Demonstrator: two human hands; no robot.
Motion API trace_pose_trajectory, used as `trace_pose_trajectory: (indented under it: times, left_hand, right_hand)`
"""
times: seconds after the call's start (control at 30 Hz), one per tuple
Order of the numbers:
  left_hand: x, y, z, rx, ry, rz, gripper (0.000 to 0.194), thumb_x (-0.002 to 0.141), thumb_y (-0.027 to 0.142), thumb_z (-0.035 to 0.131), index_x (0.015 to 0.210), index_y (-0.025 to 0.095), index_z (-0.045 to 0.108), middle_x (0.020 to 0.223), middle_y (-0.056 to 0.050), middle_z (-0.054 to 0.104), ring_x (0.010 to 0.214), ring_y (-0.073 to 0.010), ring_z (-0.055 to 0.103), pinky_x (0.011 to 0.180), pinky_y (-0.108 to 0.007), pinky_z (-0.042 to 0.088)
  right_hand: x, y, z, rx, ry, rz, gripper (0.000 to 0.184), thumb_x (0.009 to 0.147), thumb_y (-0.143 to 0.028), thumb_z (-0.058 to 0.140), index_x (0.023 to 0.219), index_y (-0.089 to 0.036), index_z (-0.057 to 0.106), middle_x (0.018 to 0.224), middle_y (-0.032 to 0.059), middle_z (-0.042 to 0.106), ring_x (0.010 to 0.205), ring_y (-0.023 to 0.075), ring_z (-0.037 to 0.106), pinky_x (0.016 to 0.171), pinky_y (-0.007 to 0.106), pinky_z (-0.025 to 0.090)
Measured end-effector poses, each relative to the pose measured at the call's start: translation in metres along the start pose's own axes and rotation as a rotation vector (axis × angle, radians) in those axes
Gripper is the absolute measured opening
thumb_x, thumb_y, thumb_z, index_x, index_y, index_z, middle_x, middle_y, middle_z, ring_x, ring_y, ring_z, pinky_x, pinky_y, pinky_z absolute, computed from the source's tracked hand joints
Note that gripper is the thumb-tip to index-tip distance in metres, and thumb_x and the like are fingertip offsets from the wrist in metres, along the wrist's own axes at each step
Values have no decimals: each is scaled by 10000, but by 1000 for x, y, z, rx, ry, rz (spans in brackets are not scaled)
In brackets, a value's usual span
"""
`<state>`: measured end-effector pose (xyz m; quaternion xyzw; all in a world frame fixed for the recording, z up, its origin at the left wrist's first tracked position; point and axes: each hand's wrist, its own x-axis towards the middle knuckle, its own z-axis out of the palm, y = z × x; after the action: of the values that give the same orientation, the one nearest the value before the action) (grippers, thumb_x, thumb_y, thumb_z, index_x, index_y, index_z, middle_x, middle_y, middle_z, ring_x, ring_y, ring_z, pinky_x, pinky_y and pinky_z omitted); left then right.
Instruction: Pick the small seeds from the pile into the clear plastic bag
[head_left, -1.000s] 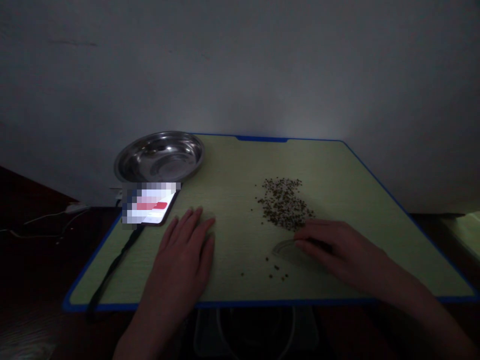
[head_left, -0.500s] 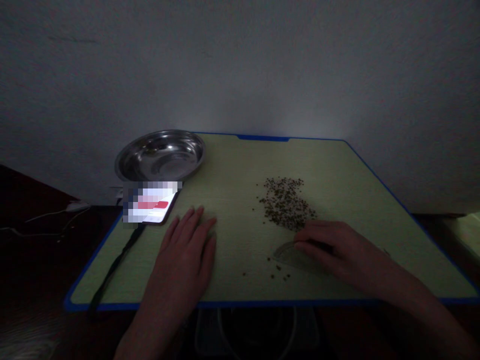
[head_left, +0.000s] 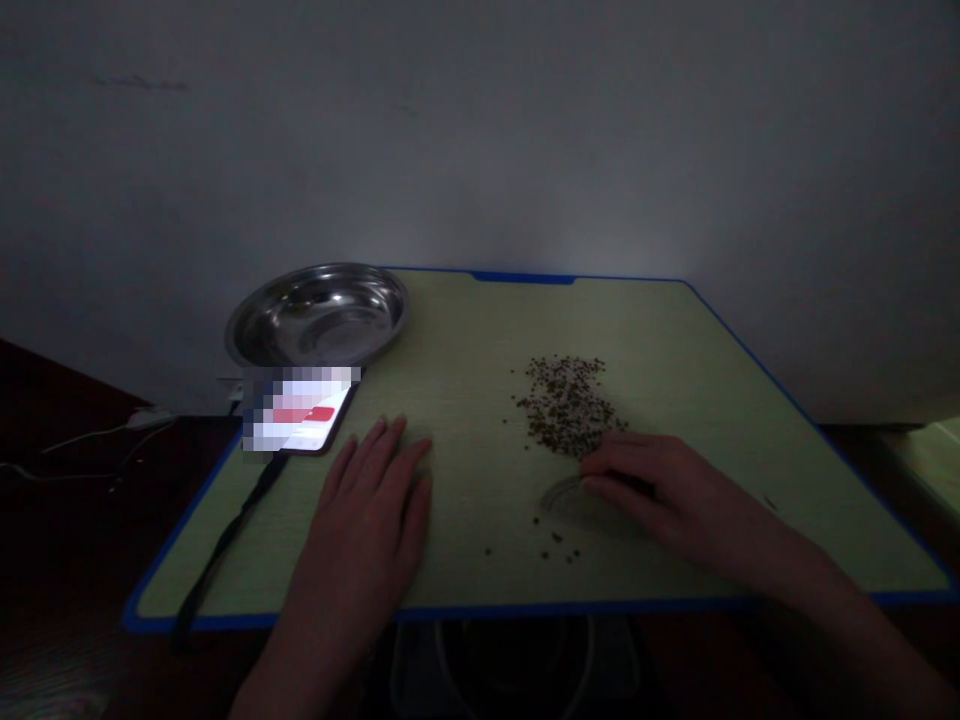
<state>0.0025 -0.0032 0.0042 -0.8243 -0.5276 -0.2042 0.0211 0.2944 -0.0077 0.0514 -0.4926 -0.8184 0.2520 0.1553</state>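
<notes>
My right hand (head_left: pixel 660 490) pinches a clear, half-round protractor (head_left: pixel 562 495) between thumb and fingers, low over the table. Most of the protractor is hidden under the hand. Just beyond the fingertips lies a loose pile of small dark and pale grains (head_left: pixel 566 405); their kind is too small to tell. Several stray dark bits (head_left: pixel 556 538) are scattered nearer the front edge. Flat on the tabletop, left of the pile, rests my left hand (head_left: pixel 367 510) with its fingers stretched out, holding nothing.
A steel basin (head_left: pixel 319 315) stands at the back left. In front of it lies a lit phone (head_left: pixel 307 430) with a dark strap (head_left: pixel 225 540). The pale table (head_left: pixel 465 330) has a blue rim and backs onto a wall. Below its front edge shows a round dark vessel (head_left: pixel 514 660).
My right hand has shifted slightly left, toward the near side of the pile, with the protractor still pinched. My left hand stays in place.
</notes>
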Motion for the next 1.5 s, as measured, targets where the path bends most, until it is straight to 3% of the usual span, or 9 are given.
trace_pose_trajectory:
  times: [0.37, 0.6, 0.73, 0.83, 0.97, 1.23, 1.5]
  left_hand:
    - [-1, -3, 1, 33, 8, 29, 393, 971, 335, 353, 1225, 157, 593, 1390, -170, 546, 1337, -319, 461, 1078, -606, 382]
    - [0, -7, 3, 48, 13, 44, 419, 966, 359, 342, 1225, 152, 598, 1379, -182, 555, 1315, -342, 482, 1056, -620, 397]
    - [0, -7, 4, 53, 25, 43, 423, 967, 365, 339, 1213, 146, 606, 1362, -185, 568, 1310, -342, 488, 1056, -617, 398]
    - [0, -7, 5, 47, 21, 38, 429, 971, 369, 334, 1218, 144, 603, 1377, -182, 557, 1321, -334, 477, 1071, -607, 388]
    - [-1, -6, 4, 41, 18, 23, 430, 971, 380, 333, 1230, 159, 596, 1384, -170, 554, 1328, -328, 471, 1072, -601, 388]
    - [1, -4, 0, 19, -7, 12, 392, 960, 351, 370, 1219, 161, 595, 1395, -167, 544, 1345, -317, 452, 1100, -590, 362]
    - [1, -1, -2, 13, -37, -7, 399, 967, 337, 354, 1235, 152, 585, 1398, -169, 537, 1348, -313, 444, 1097, -592, 359]
  right_hand:
    - [9, 3, -6, -56, 42, 22, 222, 980, -279, 484, 898, -183, 668, 844, 27, 664, 786, 171, 601, 714, 311, 431]
    - [22, -1, -3, -119, -1, 2, 213, 967, -276, 508, 884, -184, 681, 835, 30, 680, 782, 180, 605, 704, 310, 418]
    - [29, 8, -13, -152, 85, 42, 209, 962, -280, 515, 891, -179, 684, 833, 39, 680, 748, 178, 591, 674, 306, 407]
    - [23, 12, -18, -52, 112, 33, 212, 960, -300, 521, 868, -184, 673, 786, 18, 663, 704, 153, 578, 646, 282, 403]
    - [17, 9, -11, 46, 20, 29, 197, 948, -266, 527, 842, -181, 669, 768, 11, 663, 700, 141, 581, 641, 267, 410]
    - [33, -14, 9, -75, -60, -46, 181, 926, -251, 553, 855, -178, 703, 810, 43, 704, 751, 173, 615, 681, 293, 422]
    - [20, -31, 23, 12, -167, -79, 188, 931, -275, 563, 861, -177, 707, 833, 39, 724, 763, 162, 640, 679, 269, 438]
